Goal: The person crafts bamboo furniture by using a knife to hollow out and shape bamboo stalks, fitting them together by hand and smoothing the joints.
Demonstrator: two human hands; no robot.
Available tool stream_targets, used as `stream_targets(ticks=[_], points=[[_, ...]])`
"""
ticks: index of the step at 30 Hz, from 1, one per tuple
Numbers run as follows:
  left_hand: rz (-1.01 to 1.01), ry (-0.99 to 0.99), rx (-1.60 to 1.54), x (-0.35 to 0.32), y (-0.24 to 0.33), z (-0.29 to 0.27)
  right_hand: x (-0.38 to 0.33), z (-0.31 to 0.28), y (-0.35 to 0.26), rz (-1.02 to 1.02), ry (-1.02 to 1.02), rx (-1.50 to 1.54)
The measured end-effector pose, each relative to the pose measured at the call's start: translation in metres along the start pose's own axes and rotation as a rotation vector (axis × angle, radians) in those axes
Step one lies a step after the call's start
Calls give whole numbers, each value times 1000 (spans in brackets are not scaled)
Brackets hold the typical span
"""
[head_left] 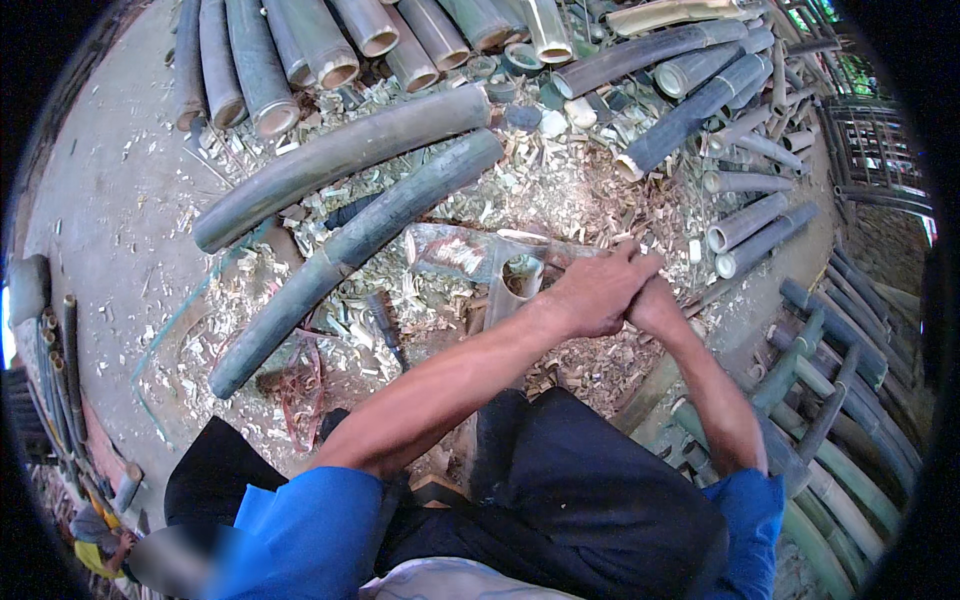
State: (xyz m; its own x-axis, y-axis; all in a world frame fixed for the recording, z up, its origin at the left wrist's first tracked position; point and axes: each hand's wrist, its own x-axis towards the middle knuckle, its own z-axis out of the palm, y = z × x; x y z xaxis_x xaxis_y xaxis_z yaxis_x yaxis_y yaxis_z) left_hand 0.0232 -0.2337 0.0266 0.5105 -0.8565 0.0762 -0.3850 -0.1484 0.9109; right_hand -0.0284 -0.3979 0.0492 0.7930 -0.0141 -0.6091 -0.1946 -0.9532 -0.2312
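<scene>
My left hand (592, 292) and my right hand (655, 300) meet just right of the middle, fingers overlapping and curled. Whatever they may grip is hidden by the fingers. Close to the left of them a short pale bamboo tube (503, 303) shows its open end. It rests by a rough, weathered wooden log (450, 250) with a chipped top, which reaches toward my fingers. A dark, narrow tool (383, 322) lies among the shavings left of my left forearm.
Two long bamboo poles, one farther (340, 160) and one nearer (355, 255), lie slantwise at left. Cut bamboo tubes (320, 45) line the far side, with more at right (745, 222). Wood chips (560, 185) cover the ground. A bamboo frame (825, 385) stands at right. Another person (100, 530) is at lower left.
</scene>
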Motion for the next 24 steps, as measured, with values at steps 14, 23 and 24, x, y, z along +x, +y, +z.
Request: stream_targets(ticks=[14,23,24], points=[[-122,1020,-277,-23,-6,-20,78,-71,-118,-566,121,-787],[-156,698,-213,-24,27,44,25,-51,-27,-602,-215,-409],[-160,626,-194,-27,28,44,21,-41,-16,-631,-192,-285]])
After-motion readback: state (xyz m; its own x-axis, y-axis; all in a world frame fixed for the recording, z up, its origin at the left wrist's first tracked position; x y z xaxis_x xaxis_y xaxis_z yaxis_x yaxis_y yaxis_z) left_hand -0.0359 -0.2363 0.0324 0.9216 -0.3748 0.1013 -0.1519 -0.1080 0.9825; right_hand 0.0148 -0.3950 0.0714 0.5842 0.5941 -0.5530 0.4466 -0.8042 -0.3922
